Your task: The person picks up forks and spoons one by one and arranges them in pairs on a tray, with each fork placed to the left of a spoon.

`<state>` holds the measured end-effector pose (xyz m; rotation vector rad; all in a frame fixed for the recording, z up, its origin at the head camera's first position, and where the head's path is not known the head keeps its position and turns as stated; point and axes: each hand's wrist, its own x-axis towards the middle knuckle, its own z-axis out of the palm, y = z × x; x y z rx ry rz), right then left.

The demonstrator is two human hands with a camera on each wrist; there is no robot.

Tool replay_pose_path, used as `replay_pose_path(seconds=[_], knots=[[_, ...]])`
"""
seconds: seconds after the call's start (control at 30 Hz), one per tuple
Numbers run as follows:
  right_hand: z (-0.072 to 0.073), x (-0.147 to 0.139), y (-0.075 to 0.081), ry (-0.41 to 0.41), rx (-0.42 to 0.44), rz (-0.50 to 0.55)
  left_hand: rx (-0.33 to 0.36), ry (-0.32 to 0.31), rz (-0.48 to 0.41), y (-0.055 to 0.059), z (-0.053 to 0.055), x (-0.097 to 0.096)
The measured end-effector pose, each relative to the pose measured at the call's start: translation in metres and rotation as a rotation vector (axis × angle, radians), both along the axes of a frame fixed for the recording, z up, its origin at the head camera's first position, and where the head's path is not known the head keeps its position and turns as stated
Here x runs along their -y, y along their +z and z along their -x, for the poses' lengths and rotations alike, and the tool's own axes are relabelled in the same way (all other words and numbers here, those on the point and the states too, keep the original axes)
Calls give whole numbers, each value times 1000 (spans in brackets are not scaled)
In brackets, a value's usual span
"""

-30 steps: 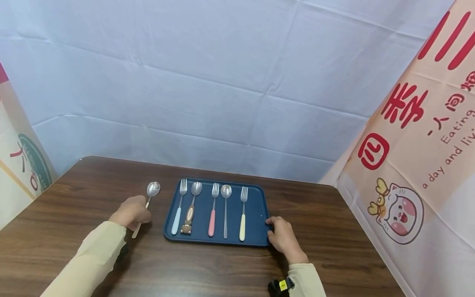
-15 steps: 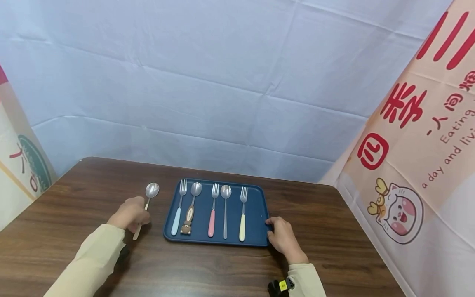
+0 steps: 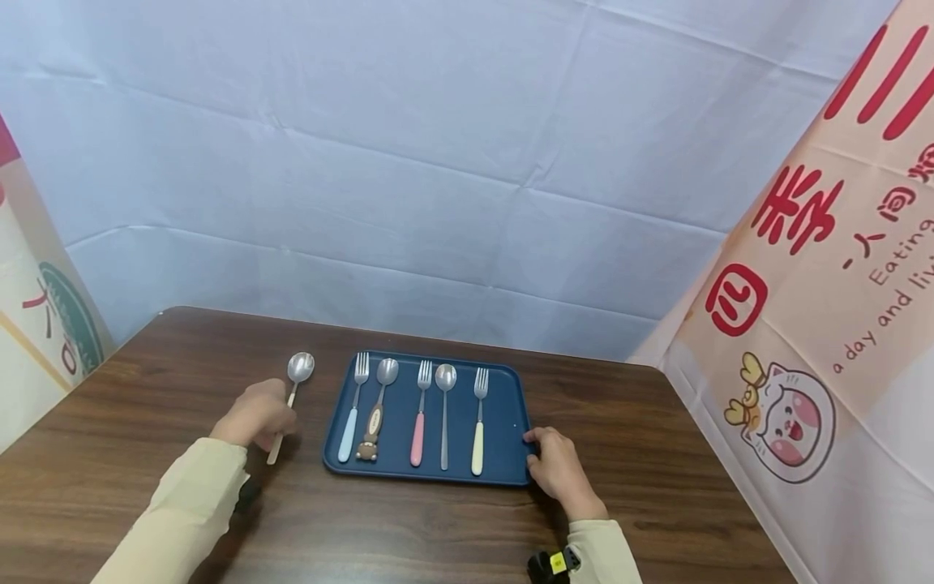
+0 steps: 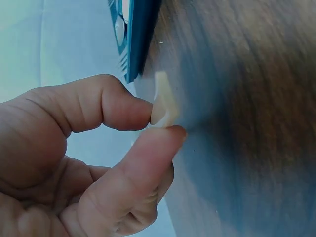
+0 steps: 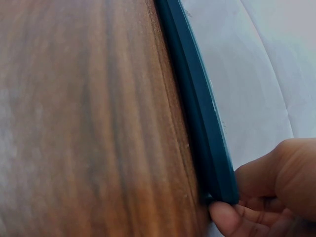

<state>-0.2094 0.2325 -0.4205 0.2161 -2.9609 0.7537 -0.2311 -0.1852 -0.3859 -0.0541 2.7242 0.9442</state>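
Note:
My left hand (image 3: 257,414) pinches the pale handle of a metal spoon (image 3: 300,367) between thumb and finger, left of the tray. The handle end (image 4: 166,98) sticks out past the fingertips in the left wrist view. My right hand (image 3: 560,464) grips the right edge of a dark blue tray (image 3: 503,405); the right wrist view has finger and thumb at its corner (image 5: 224,185). On the tray lie a blue-handled fork (image 3: 348,434), a brown bear-handled spoon (image 3: 370,430), a pink-handled fork (image 3: 417,438), a plain metal spoon (image 3: 444,422) and a yellow-handled fork (image 3: 477,446).
A brown wooden table (image 3: 394,527) bears everything. White cloth (image 3: 409,162) hangs behind its far edge. A printed banner (image 3: 824,324) hangs to the right, and another (image 3: 51,324) stands at the left.
The spoon in my left hand has shifted slightly, its handle end moving a little right and away from me. My right hand and the tray stay put.

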Motion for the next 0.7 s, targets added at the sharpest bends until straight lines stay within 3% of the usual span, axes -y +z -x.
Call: replay_pose_path(seconds=[0.43,0.7], knots=[[0,1,1,-9,1,-3,-16,-5,26,-2,0,-2],[0,1,0,-6,0,-2,-45,22,24,-3,0,-15]])
